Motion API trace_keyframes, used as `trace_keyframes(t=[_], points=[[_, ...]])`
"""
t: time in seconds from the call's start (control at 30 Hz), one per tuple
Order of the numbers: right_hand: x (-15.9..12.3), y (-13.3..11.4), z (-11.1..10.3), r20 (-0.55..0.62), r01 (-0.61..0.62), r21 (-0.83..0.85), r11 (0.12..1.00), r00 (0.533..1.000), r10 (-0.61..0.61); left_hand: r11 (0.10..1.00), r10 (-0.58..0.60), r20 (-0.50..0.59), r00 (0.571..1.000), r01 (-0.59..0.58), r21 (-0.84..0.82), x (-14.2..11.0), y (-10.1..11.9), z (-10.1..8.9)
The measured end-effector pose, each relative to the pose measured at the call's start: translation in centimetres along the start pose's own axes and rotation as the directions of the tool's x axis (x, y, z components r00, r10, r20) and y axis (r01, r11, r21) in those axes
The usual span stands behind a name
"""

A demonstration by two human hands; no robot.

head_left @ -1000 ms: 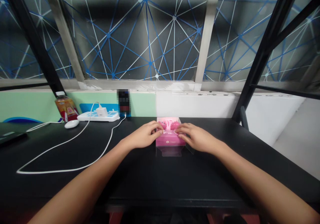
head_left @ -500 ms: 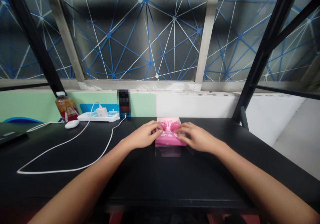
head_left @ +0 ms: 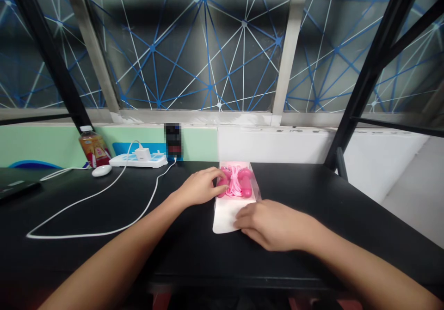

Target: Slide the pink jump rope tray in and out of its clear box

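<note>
A small cardboard box (head_left: 255, 183) lies on the black desk in front of me with its front flap (head_left: 224, 218) folded down toward me, white inside up. Inside it shows a pink skipping rope (head_left: 236, 185): a bundled cord between two darker pink handles. My left hand (head_left: 203, 186) holds the box's left edge, thumb and fingers curled over the left handle. On the right part of the lowered flap are the bent fingers of my right hand (head_left: 267, 222); its fingertips are partly hidden. Clear plastic shows along the box's right side.
At the back left stand a drink bottle (head_left: 94, 148), a white power strip (head_left: 152, 162) with a charger (head_left: 142, 154), and a white oval case (head_left: 101, 171). A white cable (head_left: 69, 237) loops across the desk (head_left: 194, 254). Black frame posts (head_left: 360, 93) rise at both sides.
The printed pink front panel has swung down toward me, baring its white inside and the skipping rope. My right hand has moved nearer me with it. My left hand has stayed at the left edge.
</note>
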State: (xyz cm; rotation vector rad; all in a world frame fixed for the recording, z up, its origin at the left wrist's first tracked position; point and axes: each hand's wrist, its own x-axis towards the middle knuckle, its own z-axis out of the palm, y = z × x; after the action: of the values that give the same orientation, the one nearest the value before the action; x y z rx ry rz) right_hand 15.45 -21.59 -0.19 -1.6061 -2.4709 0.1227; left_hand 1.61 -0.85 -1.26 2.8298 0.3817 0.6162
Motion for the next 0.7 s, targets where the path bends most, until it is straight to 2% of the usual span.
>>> trace_keyframes(t=[0.1, 0.27, 0.37, 0.47, 0.53, 0.6, 0.63, 0.7], points=[[0.2, 0.0, -0.5, 0.057, 0.023, 0.145, 0.989, 0.998, -0.032, 0.997, -0.070, -0.052, 0.996, 0.072, 0.039, 0.5, -0.4, 0.2], [-0.2, -0.6, -1.6, 0.194, 0.088, 0.453, 0.887, 0.962, -0.194, 0.979, -0.199, -0.115, 0.973, 0.203, 0.019, 2.3, -1.6, 1.0], [-0.7, -1.2, -1.9, 0.232, 0.082, 0.526, 0.847, 0.944, -0.236, 0.975, -0.220, -0.111, 0.969, 0.221, 0.002, 3.4, -2.4, 1.7], [-0.7, -1.1, -2.1, 0.228, 0.074, 0.574, 0.815, 0.942, -0.245, 0.983, -0.183, -0.091, 0.979, 0.179, -0.051, 3.9, -3.2, 2.5], [-0.6, -0.2, -2.1, 0.176, 0.055, 0.558, 0.828, 0.967, -0.183, 0.987, -0.143, -0.101, 0.985, 0.134, -0.089, 3.7, -3.4, 2.8], [-0.6, 1.2, -2.0, 0.036, 0.016, 0.455, 0.891, 0.999, -0.036, 0.993, -0.102, -0.151, 0.983, 0.093, -0.071, 3.2, -3.2, 2.5], [-0.7, 2.1, -1.8, -0.088, -0.039, 0.351, 0.936, 0.993, 0.074, 0.996, -0.081, -0.175, 0.981, 0.075, -0.042, 2.8, -2.8, 2.2], [-0.9, 3.8, -1.1, -0.300, -0.238, 0.097, 0.966, 0.919, 0.256, 0.998, -0.048, -0.148, 0.988, 0.053, 0.030, 1.8, -1.6, 1.3]])
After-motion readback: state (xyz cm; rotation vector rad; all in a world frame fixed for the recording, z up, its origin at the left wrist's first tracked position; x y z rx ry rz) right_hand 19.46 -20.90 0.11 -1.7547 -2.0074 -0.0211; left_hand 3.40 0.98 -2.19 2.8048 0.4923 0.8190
